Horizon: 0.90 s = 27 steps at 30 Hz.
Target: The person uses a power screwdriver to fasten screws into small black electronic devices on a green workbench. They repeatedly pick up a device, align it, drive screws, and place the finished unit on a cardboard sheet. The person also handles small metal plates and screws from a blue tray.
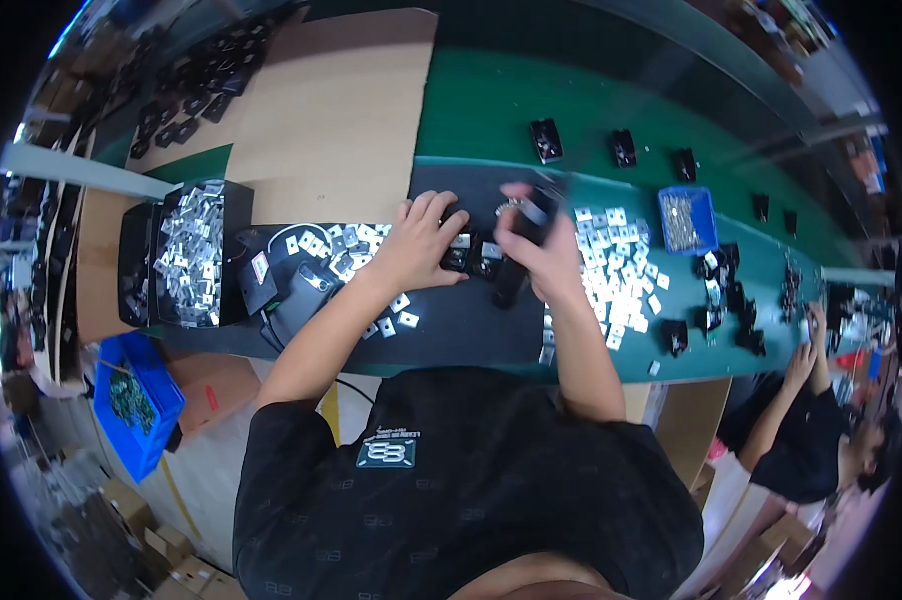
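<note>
My left hand (421, 245) lies at the middle of the black work mat, thumb and fingers closed around a small black plastic housing (458, 258) with shiny metal inside. Right beside it sits a second black housing (487, 262). My right hand (553, 250) is wrapped round a black electric screwdriver (512, 284), which is tilted and partly smeared by motion. Its tip cannot be made out. Small silver metal plates (611, 270) are spread out to the right of my right hand, and more plates (346, 248) lie left of my left forearm.
A black bin (236, 215) full of metal plates stands at left, near a blue bin (161, 400) of green parts. A blue tray (712, 222) holds small pieces. Black housings (546, 140) line the green bench; cardboard (341, 110) covers its left. At right, a co-worker's hands (806, 345) handle something.
</note>
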Tool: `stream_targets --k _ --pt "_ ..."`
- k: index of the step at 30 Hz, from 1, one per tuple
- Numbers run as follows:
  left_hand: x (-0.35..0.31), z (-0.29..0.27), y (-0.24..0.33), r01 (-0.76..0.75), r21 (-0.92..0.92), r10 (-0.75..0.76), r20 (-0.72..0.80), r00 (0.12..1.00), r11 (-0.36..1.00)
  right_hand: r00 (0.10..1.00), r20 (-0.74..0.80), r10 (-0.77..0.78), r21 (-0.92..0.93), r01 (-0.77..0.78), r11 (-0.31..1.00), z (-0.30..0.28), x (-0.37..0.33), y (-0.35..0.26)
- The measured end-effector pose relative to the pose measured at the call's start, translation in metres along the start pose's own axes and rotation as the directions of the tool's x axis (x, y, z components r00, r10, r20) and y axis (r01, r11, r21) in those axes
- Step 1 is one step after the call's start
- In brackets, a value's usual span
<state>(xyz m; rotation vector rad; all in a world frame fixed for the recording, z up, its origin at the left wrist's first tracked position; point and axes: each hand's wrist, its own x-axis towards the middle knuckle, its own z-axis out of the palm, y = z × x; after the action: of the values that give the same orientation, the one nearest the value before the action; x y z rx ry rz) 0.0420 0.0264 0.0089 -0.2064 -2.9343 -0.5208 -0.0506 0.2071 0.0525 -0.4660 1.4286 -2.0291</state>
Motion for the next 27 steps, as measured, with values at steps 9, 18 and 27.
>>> stream_targets --k 9,18,27 --pt "0.012 0.012 -0.02 -0.113 0.023 0.113 -0.006 0.994 0.993 0.906 -0.004 -0.423 0.111 0.421 0.9 -0.038 -0.065 -0.008" --pt "0.103 -0.058 -0.14 0.118 0.09 -0.115 -0.033 0.993 0.989 0.886 -0.088 -0.455 -0.129 0.443 0.887 -0.035 -0.069 0.008" --pt "0.118 -0.086 -0.342 0.26 0.283 -0.216 -0.177 0.96 0.923 0.874 -0.188 -0.448 -0.14 0.428 0.893 -0.039 -0.066 0.01"
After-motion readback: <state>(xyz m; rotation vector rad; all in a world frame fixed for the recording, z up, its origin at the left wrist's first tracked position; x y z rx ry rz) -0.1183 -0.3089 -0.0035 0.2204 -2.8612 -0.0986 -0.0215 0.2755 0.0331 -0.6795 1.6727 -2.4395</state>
